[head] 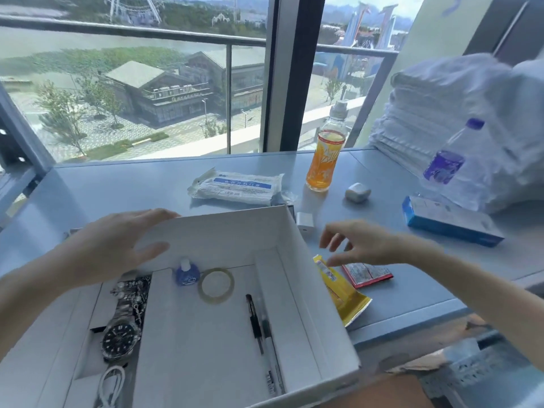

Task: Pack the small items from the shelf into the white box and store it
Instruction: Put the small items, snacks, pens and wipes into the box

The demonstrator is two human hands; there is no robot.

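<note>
The white box (309,278) stands open on the grey-blue shelf (117,189). Inside lie a wristwatch (120,338), a small blue dropper bottle (187,273), a roll of clear tape (216,285), two pens (260,328) and a white cable (110,384). My left hand (117,242) rests flat over the box's far-left rim, fingers straight. My right hand (362,245) hovers with loosely spread fingers just above a yellow packet (344,293) and a red packet (368,273) beside the box's right wall. It holds nothing.
Further back on the shelf lie a pack of face masks (235,187), an orange drink bottle (325,154), a silver earbud case (357,192), a small white charger (304,223), a blue carton (450,225) and a water bottle (450,160) leaning on stacked white towels (441,119).
</note>
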